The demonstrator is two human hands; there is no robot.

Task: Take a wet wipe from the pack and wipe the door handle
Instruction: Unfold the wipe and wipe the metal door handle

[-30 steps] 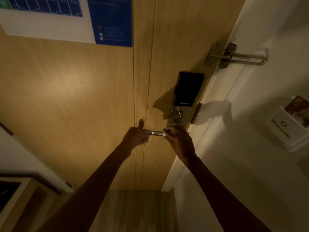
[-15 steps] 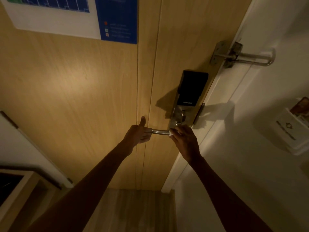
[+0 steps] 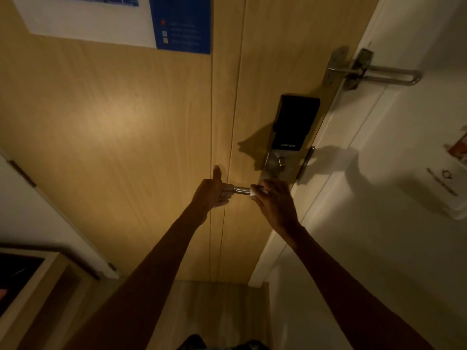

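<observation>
Since a moment ago the right hand (image 3: 276, 205) has drawn a little way out from the lock plate along the horizontal silver metal door handle (image 3: 241, 190), and a scrap of white wet wipe (image 3: 253, 192) now shows at its fingers again; the left hand (image 3: 211, 192) has stayed at the free end of the lever.

From the head camera, the left hand's fingers curl around the handle's tip with the thumb standing straight up, and something pale shows between them and the metal. The right hand's fingers are closed over the wipe, pressing it onto the lever near its base. A short bare stretch of handle shines between the two hands.

Above the handle sits a black rectangular smart lock panel (image 3: 294, 121) on the light wooden door (image 3: 126, 127). Higher up, a steel swing-bar door guard (image 3: 374, 73) bridges the door edge and the white frame. A blue-and-white notice (image 3: 121, 20) is fixed near the top of the door.
</observation>
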